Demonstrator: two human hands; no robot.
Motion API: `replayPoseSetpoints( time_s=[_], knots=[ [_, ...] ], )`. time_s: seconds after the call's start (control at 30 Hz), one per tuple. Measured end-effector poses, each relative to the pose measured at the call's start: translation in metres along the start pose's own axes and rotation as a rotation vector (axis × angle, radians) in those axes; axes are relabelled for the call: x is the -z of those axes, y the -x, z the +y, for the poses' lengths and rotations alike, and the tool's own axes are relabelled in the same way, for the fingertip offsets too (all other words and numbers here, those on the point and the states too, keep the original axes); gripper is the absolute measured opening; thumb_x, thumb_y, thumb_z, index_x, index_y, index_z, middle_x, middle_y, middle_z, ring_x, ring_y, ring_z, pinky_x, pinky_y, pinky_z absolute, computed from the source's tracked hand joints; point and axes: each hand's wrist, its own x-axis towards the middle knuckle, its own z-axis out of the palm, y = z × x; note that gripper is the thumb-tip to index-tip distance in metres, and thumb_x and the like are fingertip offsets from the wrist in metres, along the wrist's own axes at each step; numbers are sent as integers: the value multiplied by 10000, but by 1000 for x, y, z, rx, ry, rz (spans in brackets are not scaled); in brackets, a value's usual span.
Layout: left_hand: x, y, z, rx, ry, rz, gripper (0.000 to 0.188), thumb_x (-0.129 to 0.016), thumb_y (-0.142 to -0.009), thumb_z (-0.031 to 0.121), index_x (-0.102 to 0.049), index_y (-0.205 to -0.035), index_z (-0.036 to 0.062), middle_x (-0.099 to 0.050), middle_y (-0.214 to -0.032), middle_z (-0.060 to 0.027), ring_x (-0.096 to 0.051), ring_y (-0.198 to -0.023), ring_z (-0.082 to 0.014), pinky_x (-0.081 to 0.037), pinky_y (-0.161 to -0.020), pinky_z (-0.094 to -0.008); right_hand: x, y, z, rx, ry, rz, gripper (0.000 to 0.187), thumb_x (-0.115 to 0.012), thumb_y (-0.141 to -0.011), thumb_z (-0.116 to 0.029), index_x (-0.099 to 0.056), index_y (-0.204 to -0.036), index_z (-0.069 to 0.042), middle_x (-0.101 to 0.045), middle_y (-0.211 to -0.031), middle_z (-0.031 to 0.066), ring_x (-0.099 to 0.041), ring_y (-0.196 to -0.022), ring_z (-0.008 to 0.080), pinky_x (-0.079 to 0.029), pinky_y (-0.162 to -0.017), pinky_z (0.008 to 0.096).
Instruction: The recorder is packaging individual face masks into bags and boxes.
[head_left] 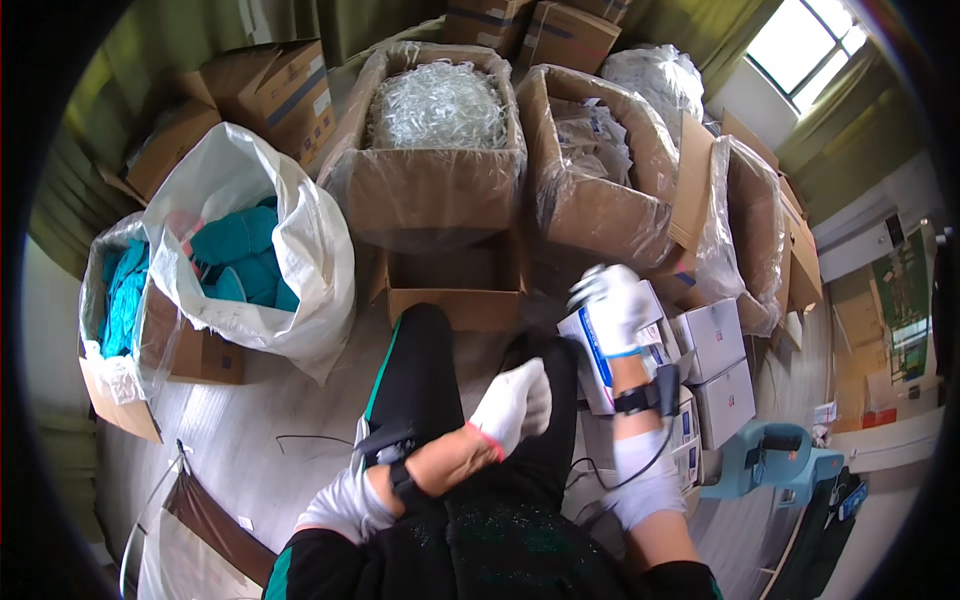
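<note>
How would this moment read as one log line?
left hand: gloved, above lap | right hand: gloved, at white-and-blue box, contact unclear | front: open cardboard box | left: white sack, teal items

The grey, wood-grained floor (240,440) bears a white sack (318,265) on the left, a low open box (455,308) in the middle, larger plastic-lined boxes (425,195) behind it, and stacked white boxes (722,402) near a blue stool (735,462) on the right. A thin dark cable (312,437) lies left of centre.

gloved, set well apart
left hand (514,406) curled and close, left forearm (436,466) angled inward; right hand (614,310) farther forward, right arm (645,465) extended.
</note>
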Motion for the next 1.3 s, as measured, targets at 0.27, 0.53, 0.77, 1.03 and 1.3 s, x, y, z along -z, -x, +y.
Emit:
replayPoseSetpoints(
  time_s=[0.27, 0.53, 0.77, 1.03, 1.3],
  knots=[
    [24, -7, 29, -263, -185, 155, 166, -530, -1021, 184, -613, -1059, 46, -469, -746, 29, -417, -596, -73, -372, -560, -223, 59, -15, -70, -177, -222, -27, 58, -610, -952, -81, -557, -937, -97, -515, -725, -12, -512, -565, 77, -426, -485, 225],
    [13, -38, 41, -295, -736, -31, 530, -373, -1079, 477, -655, -1196, 43, -405, -692, 63, -360, -578, -42, -290, -516, -216, 28, -4, -171, -978, -1301, -78, 83, -629, -976, -160, -573, -924, -128, -469, -675, -39, -449, -504, 79, -374, -419, 242],
    [5, -33, 35, -276, -845, -141, 492, -407, -1072, 472, -660, -973, 62, -476, -715, 41, -404, -614, -58, -334, -559, -230, 19, 6, -145, -859, -1199, -202, 62, -620, -983, -151, -582, -940, -128, -449, -631, -40, -467, -502, 84, -387, -434, 239],
    [-2, -2, 44, -505, -1323, 10, 348, -512, -1062, 287, -674, -1108, -18, -655, -785, -115, -577, -734, -140, -498, -712, -335, 22, 34, -152, 444, 265, -403, 182, -591, -903, -125, -615, -1077, -79, -600, -886, 32, -612, -802, 172, -506, -653, 287],
    [-1, 66, 58, -474, -1694, -399, 195, -629, -963, 258, -651, -918, 69, -630, -794, -173, -624, -754, -409, -511, -672, -460, 47, 91, -155, 1003, 478, -1045, 212, -590, -942, -213, -638, -1084, -63, -670, -920, 60, -662, -713, 196, -555, -630, 308]
  ],
)
